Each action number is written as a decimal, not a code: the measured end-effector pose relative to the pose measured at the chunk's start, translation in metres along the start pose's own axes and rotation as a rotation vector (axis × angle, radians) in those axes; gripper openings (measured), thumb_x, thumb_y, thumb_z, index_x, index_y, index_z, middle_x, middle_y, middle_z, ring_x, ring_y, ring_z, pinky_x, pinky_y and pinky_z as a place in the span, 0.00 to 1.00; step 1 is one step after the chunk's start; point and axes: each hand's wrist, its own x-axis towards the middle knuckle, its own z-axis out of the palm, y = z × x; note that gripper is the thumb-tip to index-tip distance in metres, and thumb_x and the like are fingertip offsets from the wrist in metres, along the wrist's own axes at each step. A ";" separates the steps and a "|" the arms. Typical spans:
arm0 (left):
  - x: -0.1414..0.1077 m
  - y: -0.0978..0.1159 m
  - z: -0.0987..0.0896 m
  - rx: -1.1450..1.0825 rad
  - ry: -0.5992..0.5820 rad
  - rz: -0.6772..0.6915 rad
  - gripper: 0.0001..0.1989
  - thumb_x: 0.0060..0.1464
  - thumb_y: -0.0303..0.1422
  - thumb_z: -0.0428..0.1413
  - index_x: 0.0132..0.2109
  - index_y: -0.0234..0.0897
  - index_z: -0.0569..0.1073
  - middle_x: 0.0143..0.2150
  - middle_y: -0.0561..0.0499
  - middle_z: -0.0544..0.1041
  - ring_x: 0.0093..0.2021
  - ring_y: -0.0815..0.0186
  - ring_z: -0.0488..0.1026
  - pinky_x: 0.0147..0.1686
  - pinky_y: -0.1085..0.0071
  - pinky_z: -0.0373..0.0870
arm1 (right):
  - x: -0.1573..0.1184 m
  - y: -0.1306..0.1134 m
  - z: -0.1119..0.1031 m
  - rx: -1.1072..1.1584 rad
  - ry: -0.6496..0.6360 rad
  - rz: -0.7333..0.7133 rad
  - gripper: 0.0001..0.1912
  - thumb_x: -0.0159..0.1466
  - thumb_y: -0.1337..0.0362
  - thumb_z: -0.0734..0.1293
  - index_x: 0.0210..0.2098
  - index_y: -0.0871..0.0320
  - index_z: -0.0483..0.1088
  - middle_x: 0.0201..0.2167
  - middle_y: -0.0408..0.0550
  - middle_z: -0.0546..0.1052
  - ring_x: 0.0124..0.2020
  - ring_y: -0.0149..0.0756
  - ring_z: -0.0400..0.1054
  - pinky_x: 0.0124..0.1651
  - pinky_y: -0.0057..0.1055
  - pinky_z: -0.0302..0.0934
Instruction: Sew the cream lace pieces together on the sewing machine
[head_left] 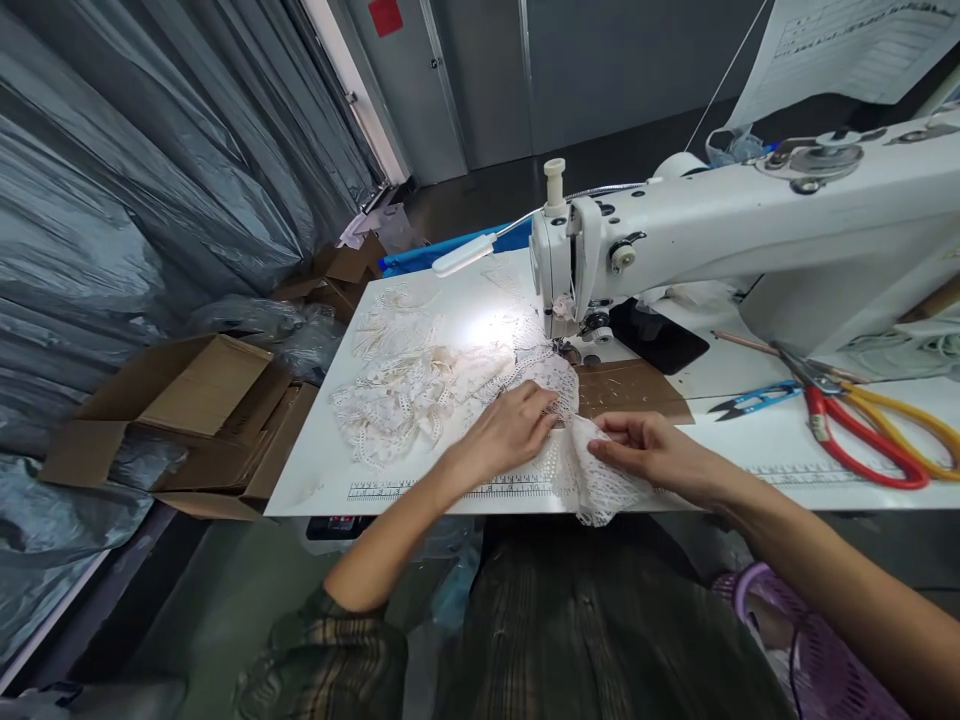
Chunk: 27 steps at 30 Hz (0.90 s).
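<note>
White eyelet lace fabric (551, 375) runs under the needle area of a white sewing machine (559, 270) and down over the table's front edge. My left hand (512, 425) presses on the lace just in front of the machine, its fingers curled in against the cloth. To its right, my right hand (637, 445) pinches a folded part of the same lace between thumb and fingers. A loose heap of white lace (405, 395) lies to the left, joined or close to the piece I hold; which, I cannot tell. The fabric hides some of my fingertips.
Red-handled scissors (855, 440), yellow-handled scissors (900, 425) and blue thread snips (757, 400) lie at the right. Behind the brown plate rests a black phone (660, 335). Cardboard boxes (202, 400) stand left of the table (307, 480); a purple basket (832, 650) is below right.
</note>
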 end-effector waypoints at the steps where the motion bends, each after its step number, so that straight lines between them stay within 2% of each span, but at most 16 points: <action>1: 0.007 -0.011 -0.005 0.035 -0.074 0.000 0.13 0.64 0.32 0.50 0.53 0.32 0.71 0.48 0.41 0.73 0.42 0.61 0.73 0.39 0.66 0.72 | 0.003 -0.004 0.004 0.022 -0.013 -0.009 0.24 0.52 0.48 0.75 0.37 0.61 0.73 0.29 0.44 0.75 0.26 0.29 0.65 0.29 0.26 0.57; 4: 0.030 -0.039 -0.015 0.166 -0.159 -0.061 0.09 0.62 0.29 0.51 0.46 0.35 0.74 0.48 0.43 0.72 0.41 0.62 0.73 0.36 0.68 0.71 | 0.020 -0.013 0.016 0.039 -0.049 -0.059 0.23 0.55 0.49 0.73 0.41 0.61 0.73 0.29 0.46 0.76 0.26 0.29 0.66 0.29 0.27 0.59; 6: 0.042 -0.056 -0.021 0.232 -0.128 -0.154 0.09 0.63 0.27 0.49 0.41 0.34 0.74 0.43 0.44 0.73 0.37 0.63 0.73 0.34 0.68 0.70 | 0.037 -0.014 0.021 0.037 -0.017 -0.092 0.20 0.58 0.52 0.72 0.42 0.62 0.73 0.30 0.46 0.77 0.27 0.29 0.67 0.29 0.27 0.61; 8: 0.050 -0.073 -0.028 0.255 -0.084 -0.208 0.08 0.62 0.25 0.48 0.40 0.31 0.73 0.44 0.41 0.73 0.39 0.60 0.73 0.37 0.66 0.70 | 0.056 -0.016 0.023 0.033 0.036 -0.122 0.15 0.60 0.59 0.70 0.43 0.62 0.72 0.30 0.47 0.77 0.28 0.30 0.68 0.31 0.28 0.62; 10: 0.054 -0.088 -0.034 0.266 -0.020 -0.207 0.09 0.63 0.24 0.47 0.42 0.30 0.72 0.53 0.34 0.71 0.47 0.56 0.72 0.43 0.62 0.70 | 0.070 -0.020 0.020 -0.026 0.071 -0.153 0.10 0.62 0.64 0.67 0.41 0.62 0.71 0.29 0.47 0.77 0.28 0.30 0.68 0.31 0.28 0.62; 12: 0.055 -0.097 -0.037 0.283 0.049 -0.164 0.11 0.63 0.24 0.46 0.49 0.29 0.71 0.63 0.30 0.63 0.56 0.52 0.68 0.50 0.57 0.68 | 0.078 -0.027 0.012 -0.196 0.098 -0.178 0.08 0.63 0.63 0.65 0.39 0.62 0.71 0.28 0.46 0.76 0.26 0.29 0.67 0.28 0.27 0.59; 15: 0.054 -0.098 -0.034 0.340 0.078 -0.092 0.20 0.61 0.21 0.48 0.59 0.33 0.66 0.68 0.31 0.57 0.62 0.48 0.62 0.55 0.50 0.64 | 0.081 -0.037 -0.009 -0.647 0.210 -0.178 0.11 0.62 0.57 0.67 0.35 0.59 0.70 0.26 0.46 0.75 0.24 0.30 0.65 0.25 0.27 0.53; 17: 0.056 -0.093 -0.028 0.350 0.079 -0.059 0.22 0.60 0.21 0.48 0.60 0.34 0.65 0.66 0.34 0.60 0.60 0.48 0.64 0.54 0.49 0.63 | 0.081 -0.040 -0.025 -0.967 0.300 -0.204 0.14 0.61 0.53 0.68 0.31 0.58 0.71 0.24 0.46 0.75 0.23 0.31 0.63 0.25 0.28 0.50; 19: 0.063 -0.087 -0.021 0.297 0.089 -0.009 0.17 0.62 0.23 0.48 0.56 0.34 0.69 0.60 0.36 0.68 0.55 0.51 0.68 0.53 0.52 0.64 | 0.082 -0.038 -0.040 -1.141 0.344 -0.302 0.15 0.61 0.52 0.67 0.30 0.57 0.71 0.22 0.45 0.73 0.22 0.30 0.61 0.26 0.28 0.49; 21: 0.075 -0.083 -0.015 0.209 0.092 0.034 0.13 0.63 0.26 0.47 0.50 0.33 0.72 0.52 0.39 0.74 0.50 0.55 0.70 0.50 0.56 0.66 | 0.084 -0.032 -0.050 -1.131 0.335 -0.413 0.14 0.63 0.53 0.65 0.30 0.58 0.73 0.20 0.43 0.71 0.21 0.29 0.60 0.27 0.28 0.50; 23: 0.086 -0.080 -0.011 0.100 0.046 0.039 0.11 0.63 0.27 0.47 0.47 0.32 0.73 0.45 0.41 0.75 0.44 0.58 0.71 0.45 0.60 0.67 | 0.083 -0.025 -0.055 -1.033 0.308 -0.485 0.13 0.63 0.56 0.64 0.32 0.59 0.74 0.19 0.42 0.71 0.21 0.28 0.60 0.27 0.27 0.52; 25: 0.093 -0.080 -0.010 0.023 -0.036 0.029 0.11 0.60 0.27 0.49 0.46 0.31 0.73 0.42 0.42 0.75 0.39 0.61 0.71 0.38 0.65 0.67 | 0.079 -0.021 -0.054 -0.966 0.260 -0.528 0.12 0.61 0.58 0.65 0.34 0.60 0.76 0.21 0.42 0.73 0.21 0.28 0.61 0.27 0.26 0.54; 27: 0.092 -0.080 -0.013 0.034 -0.107 0.018 0.12 0.58 0.32 0.52 0.47 0.32 0.73 0.43 0.43 0.74 0.35 0.63 0.70 0.32 0.68 0.64 | 0.073 -0.019 -0.049 -0.936 0.141 -0.583 0.12 0.60 0.59 0.66 0.37 0.59 0.77 0.27 0.44 0.77 0.25 0.29 0.65 0.31 0.27 0.57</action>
